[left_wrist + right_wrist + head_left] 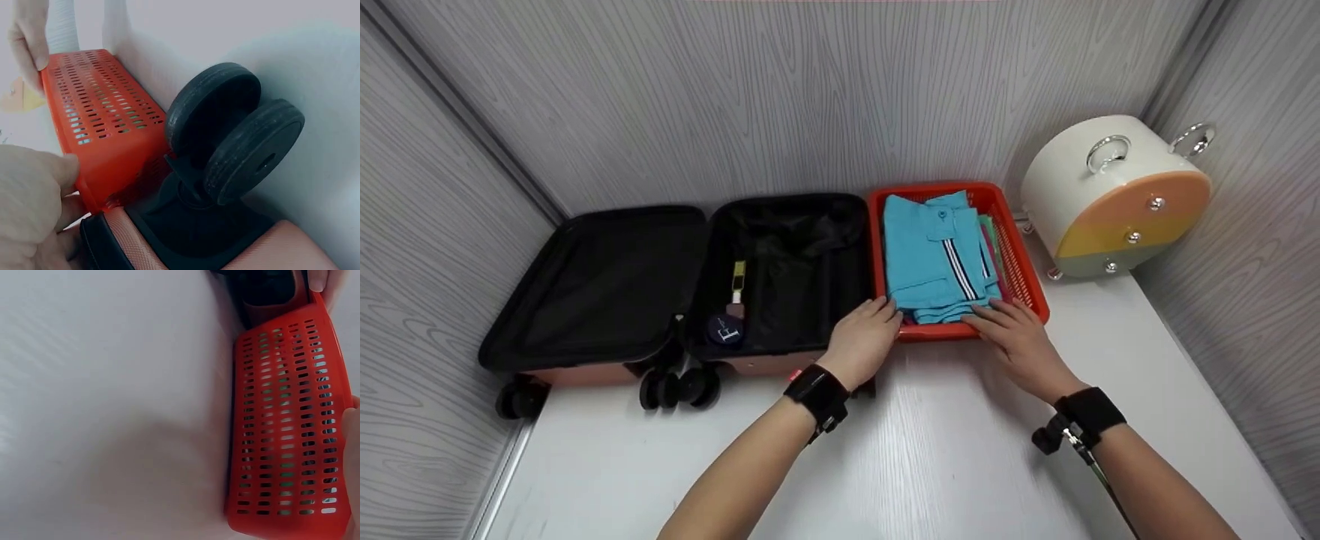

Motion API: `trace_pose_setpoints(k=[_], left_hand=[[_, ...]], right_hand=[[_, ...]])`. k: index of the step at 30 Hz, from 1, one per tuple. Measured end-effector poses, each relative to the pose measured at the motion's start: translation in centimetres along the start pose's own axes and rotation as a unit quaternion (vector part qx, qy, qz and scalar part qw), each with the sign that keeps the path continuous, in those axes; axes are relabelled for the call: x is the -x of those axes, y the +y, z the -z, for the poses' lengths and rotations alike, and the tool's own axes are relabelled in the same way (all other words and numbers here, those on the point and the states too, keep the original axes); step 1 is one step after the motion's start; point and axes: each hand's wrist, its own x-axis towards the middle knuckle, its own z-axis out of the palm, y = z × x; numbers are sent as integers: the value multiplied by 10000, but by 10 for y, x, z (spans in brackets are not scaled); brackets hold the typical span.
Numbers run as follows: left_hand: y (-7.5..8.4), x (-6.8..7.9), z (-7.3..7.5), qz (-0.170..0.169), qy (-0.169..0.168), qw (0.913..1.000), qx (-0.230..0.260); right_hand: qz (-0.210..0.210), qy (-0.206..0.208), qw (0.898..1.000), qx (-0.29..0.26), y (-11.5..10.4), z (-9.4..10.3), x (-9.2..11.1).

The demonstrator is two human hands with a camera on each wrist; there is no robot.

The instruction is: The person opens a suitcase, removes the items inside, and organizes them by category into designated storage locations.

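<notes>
A red plastic basket (1030, 289) with slotted sides holds folded blue clothing (922, 259) with a striped trim. Green and magenta cloth edges show beside it. At the basket's front left corner, my left hand (862, 341) grips the rim, its thumb outside in the left wrist view. My right hand (1024, 349) holds the front rim towards the right, fingers reaching over it by the clothing. An open suitcase (791, 360) with a black lining stands directly left of the basket. Inside it lies a dark round item (725, 328) with a yellow-ended strap.
The suitcase lid (600, 285) lies folded open to the left. Its black wheels (697, 384) face the front. Right of the basket stands a white drum-shaped cabinet (1080, 172) with a coloured front and silver knobs. Grey wood-grain walls (825, 90) enclose the white table (930, 450).
</notes>
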Motion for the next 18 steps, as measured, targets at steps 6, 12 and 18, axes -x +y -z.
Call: trace_pose_setpoints(k=[6, 12, 18], left_hand=[[-3, -11, -4, 167, -4, 9996, -217], [-6, -20, -6, 408, 103, 9990, -130], [-7, -22, -5, 427, 114, 9990, 30]], right_hand=[[-396, -397, 9983, -141, 4, 2, -15], [-612, -448, 9968, -263, 9, 2, -27], [-734, -496, 9956, -320, 12, 2, -31]])
